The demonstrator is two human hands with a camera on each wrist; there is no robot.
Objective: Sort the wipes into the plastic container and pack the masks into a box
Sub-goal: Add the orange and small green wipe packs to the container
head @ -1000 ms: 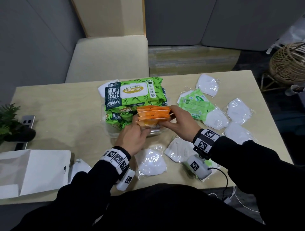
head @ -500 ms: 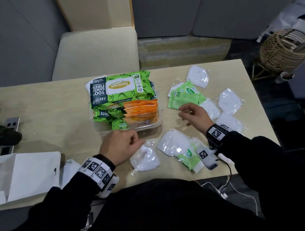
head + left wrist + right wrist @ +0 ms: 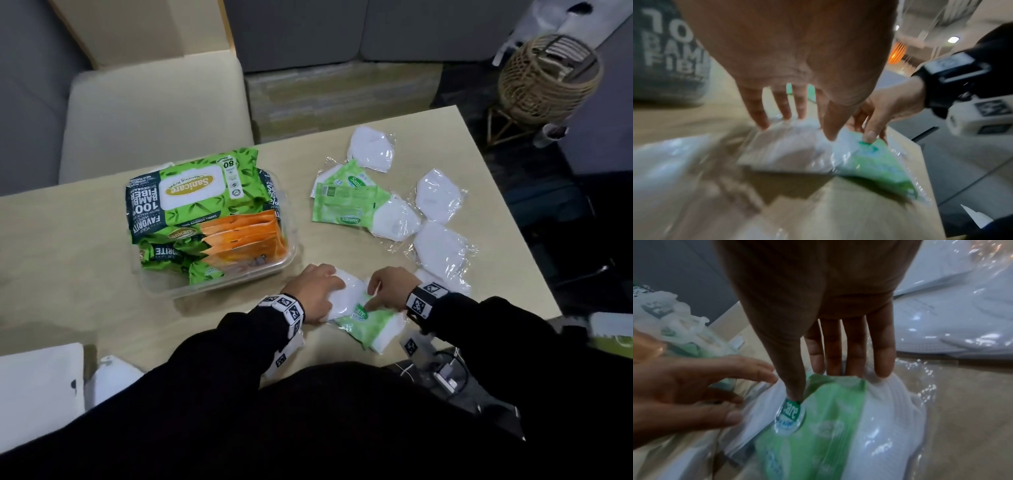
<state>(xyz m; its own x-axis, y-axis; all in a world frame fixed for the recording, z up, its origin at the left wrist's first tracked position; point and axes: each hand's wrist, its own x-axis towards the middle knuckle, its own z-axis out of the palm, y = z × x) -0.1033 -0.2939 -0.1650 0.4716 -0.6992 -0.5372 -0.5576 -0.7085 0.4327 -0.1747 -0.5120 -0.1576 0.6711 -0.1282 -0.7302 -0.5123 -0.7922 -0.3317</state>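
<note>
My left hand (image 3: 329, 284) lies with straight, spread fingers on a white mask in a clear bag (image 3: 346, 294) near the table's front edge. Beside it my right hand (image 3: 373, 298) pinches a small green wipe pack (image 3: 370, 322), thumb on the logo (image 3: 791, 410) and fingers at its far edge. That pack lies on another bagged mask (image 3: 890, 402). The clear plastic container (image 3: 239, 284) holds large green wipe packs (image 3: 195, 192) and orange sachets (image 3: 246, 240). Loose green packs (image 3: 346, 202) and several bagged masks (image 3: 438, 195) lie at the right.
A white box (image 3: 37, 387) sits at the front left with another mask (image 3: 106, 377) beside it. A cream chair (image 3: 154, 116) stands behind the table. A wicker basket (image 3: 548, 75) stands on the floor past the table's right edge. Cables (image 3: 445, 370) hang near my right wrist.
Both hands left the orange sachets in the container. They moved back to the front edge: the left now rests on a bagged mask, the right pinches a green wipe pack.
</note>
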